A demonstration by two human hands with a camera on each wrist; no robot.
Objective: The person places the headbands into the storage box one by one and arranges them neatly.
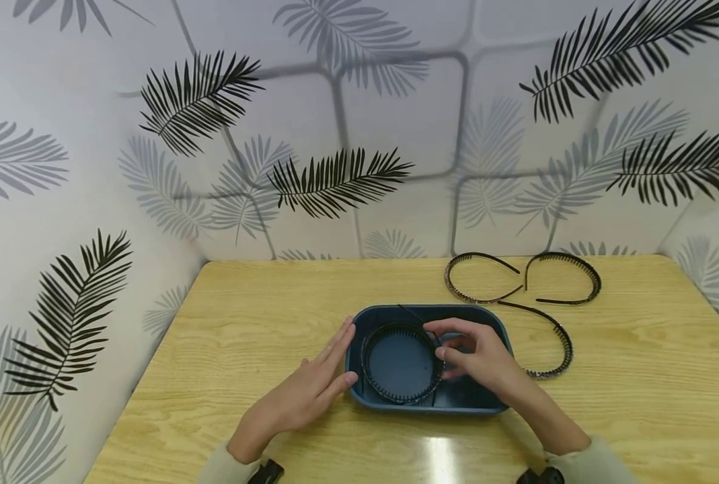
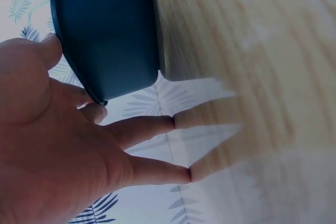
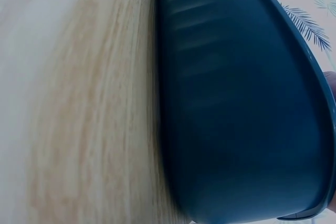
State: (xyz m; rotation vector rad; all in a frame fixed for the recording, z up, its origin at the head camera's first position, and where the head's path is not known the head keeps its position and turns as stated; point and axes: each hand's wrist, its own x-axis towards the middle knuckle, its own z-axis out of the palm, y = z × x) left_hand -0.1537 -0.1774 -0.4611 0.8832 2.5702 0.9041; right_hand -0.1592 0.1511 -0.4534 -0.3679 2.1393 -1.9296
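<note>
In the head view, a dark blue oblong bin (image 1: 473, 403) holds black toothed headbands (image 1: 403, 399), laid together as a ring in its left part. My right hand (image 1: 477, 349) reaches over the bin's right side and pinches a headband at the ring's right edge between thumb and fingers. One thin band end sticks up near the bin's back rim. Against the bin's left end rests my left hand (image 1: 311, 390), fingers extended; the left wrist view shows its thumb on the rim. Only the bin's outer wall (image 3: 236, 103) fills the right wrist view, with the fingers mostly hidden.
Behind and right of the bin, three more black headbands lie on the wooden table (image 1: 244, 296): one at back left (image 1: 448, 275), another at back right (image 1: 596, 277), and a third (image 1: 568, 343) partly behind the right forearm. A leaf-patterned backdrop (image 1: 395, 121) borders the table.
</note>
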